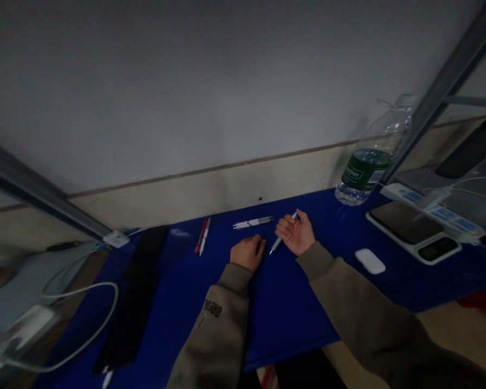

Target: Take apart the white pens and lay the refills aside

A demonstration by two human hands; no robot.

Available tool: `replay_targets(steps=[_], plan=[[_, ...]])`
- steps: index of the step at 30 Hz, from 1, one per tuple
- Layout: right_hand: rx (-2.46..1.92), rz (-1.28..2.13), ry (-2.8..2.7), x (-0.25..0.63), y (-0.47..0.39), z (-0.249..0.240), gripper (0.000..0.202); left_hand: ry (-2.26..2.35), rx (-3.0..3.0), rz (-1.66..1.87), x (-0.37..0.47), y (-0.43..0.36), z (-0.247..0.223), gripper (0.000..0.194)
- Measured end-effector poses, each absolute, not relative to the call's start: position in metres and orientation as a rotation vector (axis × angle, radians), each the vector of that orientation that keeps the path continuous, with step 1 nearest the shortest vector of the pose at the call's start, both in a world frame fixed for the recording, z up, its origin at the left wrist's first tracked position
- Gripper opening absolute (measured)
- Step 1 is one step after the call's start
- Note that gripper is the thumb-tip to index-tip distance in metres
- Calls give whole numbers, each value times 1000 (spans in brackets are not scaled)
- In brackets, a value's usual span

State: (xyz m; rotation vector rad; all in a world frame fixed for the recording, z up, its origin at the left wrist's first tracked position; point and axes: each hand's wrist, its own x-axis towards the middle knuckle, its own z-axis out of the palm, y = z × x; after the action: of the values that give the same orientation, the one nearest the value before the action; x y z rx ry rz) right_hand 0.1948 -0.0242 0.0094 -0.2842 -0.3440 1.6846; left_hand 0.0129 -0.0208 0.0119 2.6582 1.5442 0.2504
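Note:
My right hand (298,233) is turned palm up, its fingers curled around a white pen (278,242). The pen slants down to the left, tip toward the table. Just left of it, my left hand (246,253) rests on the blue table top (285,302), back up and fingers bent under, with nothing seen in them. Beyond the hands, white pens (253,222) lie side by side near the wall. Farther left, a red pen (199,240) lies alongside another white pen (204,237).
At the right stand a large clear bottle (364,167) with a green label, a scale (413,229), a power strip (433,210) and a small white case (370,261). A black mat (129,313) and a white cable (113,308) lie at the left. A wall (227,192) bounds the back.

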Motion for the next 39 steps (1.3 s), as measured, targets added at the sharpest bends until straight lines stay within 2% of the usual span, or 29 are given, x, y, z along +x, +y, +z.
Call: replay_targets(steps=[17, 23, 32, 39], plan=[[-232, 1747, -314, 193, -25, 6, 35, 1359, 2673, 180, 12, -23, 21, 42], [-261, 1697, -315, 194, -24, 7, 43, 1254, 2696, 242, 15, -30, 23, 52], [-368, 1602, -310, 187, -19, 9, 41, 1236, 2534, 442, 20, -30, 15, 46], [-384, 1553, -304, 186, -16, 4, 40, 1182, 2496, 461, 19, -31, 15, 47]])
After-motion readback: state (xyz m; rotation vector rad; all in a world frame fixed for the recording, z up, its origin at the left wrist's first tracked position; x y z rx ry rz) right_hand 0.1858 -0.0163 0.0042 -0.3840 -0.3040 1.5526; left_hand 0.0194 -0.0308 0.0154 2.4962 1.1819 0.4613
